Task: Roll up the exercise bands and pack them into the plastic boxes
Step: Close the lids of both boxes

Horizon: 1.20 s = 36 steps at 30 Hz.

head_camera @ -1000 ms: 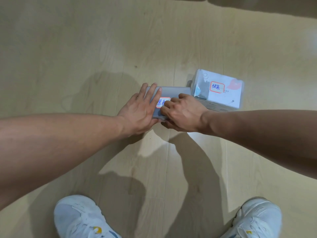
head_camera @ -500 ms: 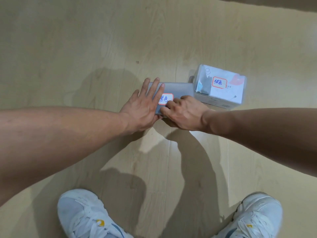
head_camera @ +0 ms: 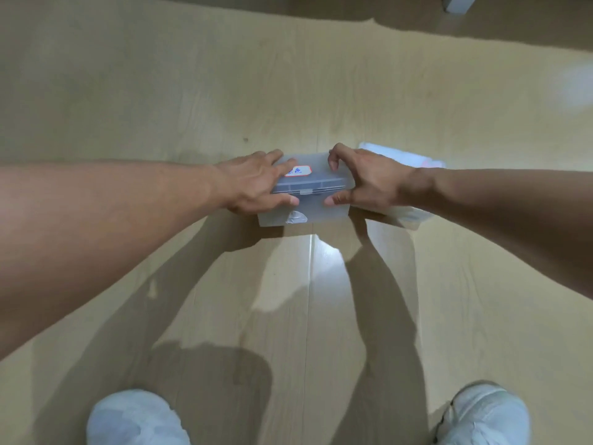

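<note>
A translucent plastic box [head_camera: 316,208] with its lid down and a red-bordered label on top sits on the wooden floor in front of me. My left hand [head_camera: 256,184] holds its left end, fingers over the lid and thumb on the front wall. My right hand [head_camera: 365,179] grips the right end, fingers curled over the far edge and thumb on the front. A second plastic box [head_camera: 407,160] lies behind my right wrist, mostly hidden. No exercise band is visible.
My two white shoes [head_camera: 134,419] [head_camera: 484,415] stand on the pale wooden floor [head_camera: 288,91] at the bottom of the view. A pale object [head_camera: 457,3] shows at the top right edge. Shadows of my arms fall on the floor below the box.
Both hands shifted from pressing on top of the lid to holding the box by its two ends. The view tilted, so the box's front wall and latch now show.
</note>
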Each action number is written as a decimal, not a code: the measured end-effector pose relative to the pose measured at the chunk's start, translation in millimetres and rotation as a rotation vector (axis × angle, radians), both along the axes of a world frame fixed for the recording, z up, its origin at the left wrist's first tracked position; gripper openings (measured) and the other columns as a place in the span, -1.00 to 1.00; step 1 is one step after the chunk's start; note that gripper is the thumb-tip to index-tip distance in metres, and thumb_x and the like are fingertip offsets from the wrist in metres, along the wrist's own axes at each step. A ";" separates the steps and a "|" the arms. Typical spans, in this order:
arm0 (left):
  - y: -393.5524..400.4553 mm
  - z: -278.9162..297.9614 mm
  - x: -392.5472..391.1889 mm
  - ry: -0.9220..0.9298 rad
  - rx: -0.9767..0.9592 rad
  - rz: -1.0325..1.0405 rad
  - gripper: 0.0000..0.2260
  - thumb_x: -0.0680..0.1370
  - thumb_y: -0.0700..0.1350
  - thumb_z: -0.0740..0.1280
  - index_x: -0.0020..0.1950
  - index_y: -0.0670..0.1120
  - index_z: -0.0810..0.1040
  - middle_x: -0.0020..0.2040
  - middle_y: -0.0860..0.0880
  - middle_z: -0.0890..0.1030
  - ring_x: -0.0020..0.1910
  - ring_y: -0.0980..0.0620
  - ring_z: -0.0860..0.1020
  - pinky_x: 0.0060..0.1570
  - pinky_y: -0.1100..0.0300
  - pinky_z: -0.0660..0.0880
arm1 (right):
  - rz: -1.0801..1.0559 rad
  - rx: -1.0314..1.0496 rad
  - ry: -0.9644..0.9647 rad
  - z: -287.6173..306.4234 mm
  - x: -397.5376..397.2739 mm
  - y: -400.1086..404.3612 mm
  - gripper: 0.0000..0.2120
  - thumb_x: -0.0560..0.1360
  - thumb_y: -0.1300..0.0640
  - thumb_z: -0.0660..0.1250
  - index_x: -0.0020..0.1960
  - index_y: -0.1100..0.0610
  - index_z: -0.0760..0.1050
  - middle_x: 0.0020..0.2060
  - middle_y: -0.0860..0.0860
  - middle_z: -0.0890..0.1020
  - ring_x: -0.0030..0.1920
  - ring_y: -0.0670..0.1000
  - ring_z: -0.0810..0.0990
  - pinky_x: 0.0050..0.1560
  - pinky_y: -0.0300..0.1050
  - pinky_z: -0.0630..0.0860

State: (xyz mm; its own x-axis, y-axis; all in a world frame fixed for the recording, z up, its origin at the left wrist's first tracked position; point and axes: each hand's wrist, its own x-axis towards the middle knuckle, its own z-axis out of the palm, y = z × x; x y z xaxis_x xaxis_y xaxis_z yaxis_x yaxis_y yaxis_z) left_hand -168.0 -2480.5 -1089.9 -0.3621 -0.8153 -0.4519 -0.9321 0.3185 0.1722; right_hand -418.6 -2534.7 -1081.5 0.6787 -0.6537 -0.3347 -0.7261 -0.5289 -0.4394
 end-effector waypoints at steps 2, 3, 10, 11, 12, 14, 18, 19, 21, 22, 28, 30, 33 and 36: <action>-7.5 5.2 1.3 0.002 0.050 -0.003 -0.26 0.61 0.36 0.10 0.67 0.02 0.00 0.55 -0.09 0.22 0.48 -0.14 0.32 0.42 -0.05 0.33 | -0.005 0.072 0.007 5.1 9.6 -10.1 -0.48 0.41 -0.17 0.53 0.08 0.04 0.30 -0.04 0.05 0.51 -0.02 0.11 0.43 -0.15 -0.06 0.27; -9.0 7.0 1.3 0.004 0.063 -0.007 -0.27 0.61 0.35 0.11 0.67 0.03 0.00 0.55 -0.09 0.22 0.49 -0.14 0.32 0.43 -0.05 0.32 | -0.003 0.107 0.036 8.8 14.8 -14.9 -0.48 0.39 -0.18 0.54 0.05 0.03 0.30 -0.04 0.06 0.51 -0.01 0.11 0.43 -0.14 -0.04 0.30; -10.8 10.0 0.8 0.015 0.082 -0.011 -0.31 0.63 0.32 0.11 0.67 0.04 0.03 0.54 -0.11 0.24 0.49 -0.15 0.32 0.42 -0.04 0.32 | 0.034 0.214 0.141 15.7 24.9 -26.9 -0.51 0.44 -0.14 0.52 0.00 0.07 0.27 -0.10 -0.01 0.49 -0.12 0.08 0.42 -0.22 -0.07 0.33; -10.3 9.5 0.8 0.018 0.078 -0.010 -0.31 0.63 0.31 0.11 0.67 0.03 0.03 0.53 -0.11 0.25 0.47 -0.15 0.33 0.42 -0.03 0.32 | 0.045 0.186 0.126 13.0 23.5 -25.6 -0.52 0.45 -0.16 0.50 0.00 0.07 0.27 -0.07 0.00 0.50 -0.09 0.10 0.43 -0.18 -0.04 0.33; -9.5 8.9 0.8 0.022 0.074 -0.006 -0.31 0.64 0.31 0.11 0.67 0.03 0.03 0.53 -0.11 0.26 0.47 -0.15 0.33 0.42 -0.02 0.31 | 0.062 0.155 0.112 9.8 22.1 -24.1 -0.53 0.45 -0.17 0.49 0.00 0.07 0.27 -0.05 0.01 0.49 -0.05 0.11 0.44 -0.14 -0.03 0.32; -8.0 8.5 0.5 0.030 0.070 0.005 -0.32 0.64 0.29 0.12 0.67 0.01 0.03 0.56 -0.12 0.24 0.49 -0.16 0.31 0.45 -0.03 0.28 | 0.100 0.106 0.090 6.2 20.0 -21.0 -0.55 0.48 -0.17 0.46 -0.01 0.09 0.27 -0.09 -0.03 0.45 0.00 0.12 0.41 -0.08 -0.04 0.30; -6.6 9.3 -0.4 0.028 0.073 0.011 -0.31 0.65 0.29 0.11 0.68 0.02 0.00 0.61 -0.13 0.18 0.54 -0.16 0.26 0.49 -0.05 0.23 | 0.151 0.049 0.095 3.3 17.4 -20.7 -0.55 0.49 -0.21 0.42 -0.02 0.08 0.27 -0.12 -0.06 0.42 0.00 0.10 0.40 -0.06 -0.03 0.31; -5.9 8.8 -0.1 0.026 0.075 0.016 -0.31 0.65 0.29 0.11 0.68 0.03 -0.02 0.63 -0.13 0.14 0.56 -0.15 0.23 0.51 -0.03 0.21 | 0.167 0.026 0.090 2.7 15.8 -20.0 -0.55 0.49 -0.23 0.41 -0.02 0.07 0.26 -0.12 -0.05 0.43 -0.01 0.10 0.41 -0.07 -0.04 0.32; -5.2 7.4 0.5 0.030 0.073 0.029 -0.31 0.64 0.30 0.11 0.68 0.04 -0.02 0.66 -0.12 0.09 0.59 -0.14 0.18 0.54 -0.01 0.16 | 0.214 -0.052 0.076 1.8 11.3 -16.9 -0.58 0.53 -0.24 0.34 -0.02 0.05 0.24 -0.08 -0.03 0.45 -0.04 0.09 0.42 -0.07 -0.05 0.32; -5.6 7.4 0.8 0.039 0.068 0.040 -0.31 0.64 0.30 0.11 0.68 0.05 -0.01 0.67 -0.12 0.10 0.60 -0.14 0.19 0.55 -0.01 0.15 | 0.236 -0.102 0.069 1.7 9.0 -14.5 -0.61 0.56 -0.24 0.29 -0.01 0.04 0.23 -0.07 -0.01 0.47 -0.05 0.09 0.43 -0.07 -0.04 0.33; -8.8 5.3 5.5 0.158 0.026 0.099 -0.46 0.65 0.24 0.17 0.62 0.20 0.18 0.54 -0.08 0.38 0.46 -0.14 0.39 0.43 -0.02 0.30 | 0.213 -0.222 0.046 4.5 9.9 -5.7 -0.72 0.63 -0.20 0.14 -0.05 -0.03 0.16 -0.15 -0.03 0.50 -0.18 0.17 0.48 -0.07 0.08 0.46; -8.4 3.2 6.3 0.170 0.024 0.111 -0.48 0.65 0.24 0.17 0.61 0.25 0.18 0.56 -0.05 0.37 0.47 -0.14 0.39 0.44 -0.02 0.29 | 0.188 -0.218 0.035 4.9 11.0 -4.8 -0.72 0.63 -0.19 0.16 -0.05 -0.03 0.19 -0.17 -0.04 0.51 -0.21 0.15 0.45 -0.09 0.07 0.45; -8.0 1.4 7.0 0.185 0.013 0.127 -0.49 0.65 0.23 0.17 0.60 0.26 0.19 0.58 -0.02 0.34 0.51 -0.13 0.36 0.46 -0.04 0.28 | 0.156 -0.232 -0.010 5.3 11.6 -2.8 -0.73 0.61 -0.17 0.21 -0.03 0.01 0.26 -0.20 -0.01 0.57 -0.21 0.19 0.49 -0.08 0.09 0.48; -6.7 0.3 7.6 0.197 0.016 0.121 -0.49 0.65 0.24 0.17 0.60 0.27 0.19 0.58 -0.02 0.35 0.52 -0.12 0.34 0.48 -0.05 0.26 | 0.165 -0.258 0.003 5.0 10.7 1.4 -0.74 0.62 -0.17 0.20 -0.02 0.00 0.27 -0.16 -0.01 0.58 -0.16 0.23 0.55 -0.09 0.08 0.47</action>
State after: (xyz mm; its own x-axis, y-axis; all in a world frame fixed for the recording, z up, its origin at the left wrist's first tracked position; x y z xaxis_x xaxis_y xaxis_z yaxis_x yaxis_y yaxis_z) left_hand -160.4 -2487.1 -1089.5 -0.3445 -0.8516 -0.3950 -0.9113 0.2022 0.3587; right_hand -407.9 -2533.3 -1076.4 0.7819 -0.5985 -0.1744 -0.6223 -0.7335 -0.2733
